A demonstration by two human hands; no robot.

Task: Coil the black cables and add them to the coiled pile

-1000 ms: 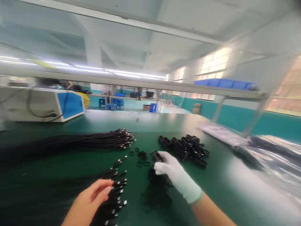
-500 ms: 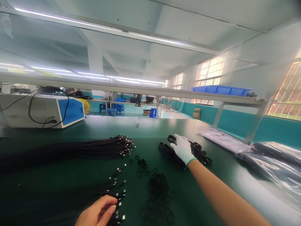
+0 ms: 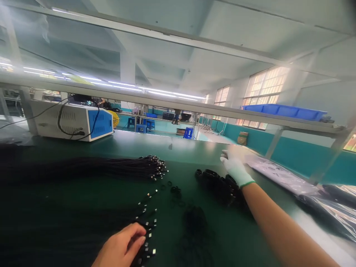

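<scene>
My left hand (image 3: 124, 243), bare, is low in the view over loose black cables (image 3: 141, 218) with small metal plug ends. Its thumb and forefinger are drawn together beside the plugs; what lies between them is hidden. My right hand (image 3: 236, 168), in a white glove with a green cuff, hovers at the far side of a pile of coiled black cables (image 3: 215, 181). The gloved fingers are apart, and no thing shows in them. Between the hands lie small black rings (image 3: 175, 191) and a dark heap of similar rings (image 3: 194, 218).
A thick bundle of black cables (image 3: 111, 167) lies across the green table (image 3: 178, 150). A white and blue machine (image 3: 75, 120) stands at the back left. Plastic bags (image 3: 280, 174) lie at the right. A shelf (image 3: 172, 102) spans the back, bearing a blue tray (image 3: 286, 111).
My right hand has lifted off the coiled cables and moved away toward the back right. My left hand stays by the plug ends. The camera view has shifted and tilted slightly.
</scene>
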